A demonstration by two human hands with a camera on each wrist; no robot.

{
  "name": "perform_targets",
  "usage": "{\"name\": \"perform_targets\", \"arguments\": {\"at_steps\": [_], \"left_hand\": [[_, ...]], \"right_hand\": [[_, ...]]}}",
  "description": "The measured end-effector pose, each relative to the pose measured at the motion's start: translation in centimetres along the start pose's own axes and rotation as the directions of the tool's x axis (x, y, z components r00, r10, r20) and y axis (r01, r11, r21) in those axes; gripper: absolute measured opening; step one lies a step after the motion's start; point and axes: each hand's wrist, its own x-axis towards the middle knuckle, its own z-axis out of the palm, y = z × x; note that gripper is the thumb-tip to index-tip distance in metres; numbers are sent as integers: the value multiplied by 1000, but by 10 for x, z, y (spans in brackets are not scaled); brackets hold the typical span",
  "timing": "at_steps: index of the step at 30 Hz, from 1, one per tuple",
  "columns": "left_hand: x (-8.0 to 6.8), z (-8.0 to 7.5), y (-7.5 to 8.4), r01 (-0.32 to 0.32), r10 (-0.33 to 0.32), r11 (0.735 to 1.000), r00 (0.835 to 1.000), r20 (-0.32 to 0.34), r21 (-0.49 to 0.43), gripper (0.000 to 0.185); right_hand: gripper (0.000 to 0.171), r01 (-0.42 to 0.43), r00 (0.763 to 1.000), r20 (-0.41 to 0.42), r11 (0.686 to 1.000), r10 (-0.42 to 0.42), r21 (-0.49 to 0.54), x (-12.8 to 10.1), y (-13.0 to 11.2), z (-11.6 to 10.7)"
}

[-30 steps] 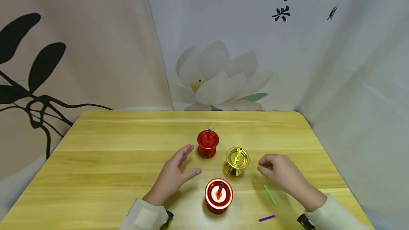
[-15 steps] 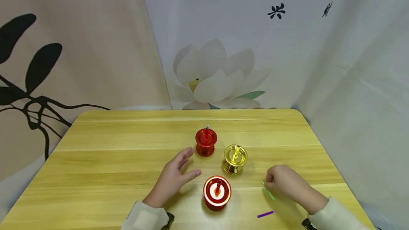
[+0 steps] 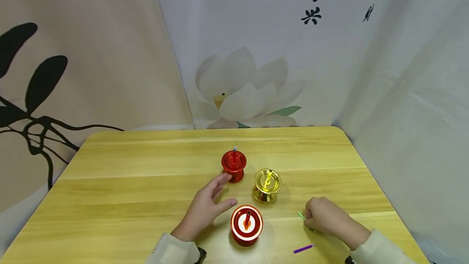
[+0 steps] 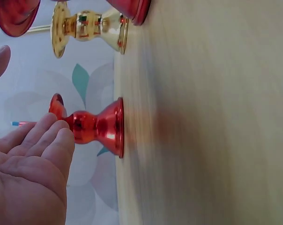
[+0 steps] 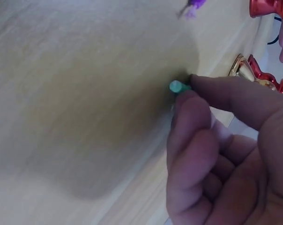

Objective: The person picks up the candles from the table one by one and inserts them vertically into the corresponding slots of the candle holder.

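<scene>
My right hand (image 3: 327, 216) is down at the table and pinches a thin green candle (image 5: 177, 86) between thumb and fingertips. Both candle ends peek out beside the hand in the head view. My left hand (image 3: 205, 208) is held with fingers extended, its fingertips close to the far red candle holder (image 4: 106, 129); contact cannot be told. A blue candle tip (image 3: 235, 148) sticks up from that holder. Right of it stands a gold candle holder (image 3: 267, 192), and the near red candle holder (image 3: 246, 237) is by my left thumb.
A thin purple candle (image 3: 303, 249) lies on the wooden table (image 3: 128, 199), nearer to me than the green one. Behind the table's far edge hangs a pale curtain (image 3: 165, 72) with a printed flower and dark leaves.
My right hand has come down and nearer to me onto the green candle and now pinches it. My left hand has shifted slightly right, toward the far red holder. The view has shifted a little.
</scene>
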Motion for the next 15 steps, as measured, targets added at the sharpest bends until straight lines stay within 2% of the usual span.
{"name": "perform_targets", "arguments": {"at_steps": [7, 15], "left_hand": [[9, 11, -6, -22, 22, 1000, 999, 35, 8, 70], [25, 24, -4, -7, 9, 1000, 997, 81, -29, 71]], "right_hand": [[24, -8, 1000, -17, 999, 9, 34, 3, 2, 2], [20, 42, 986, -162, 995, -28, 86, 9, -4, -1]]}}
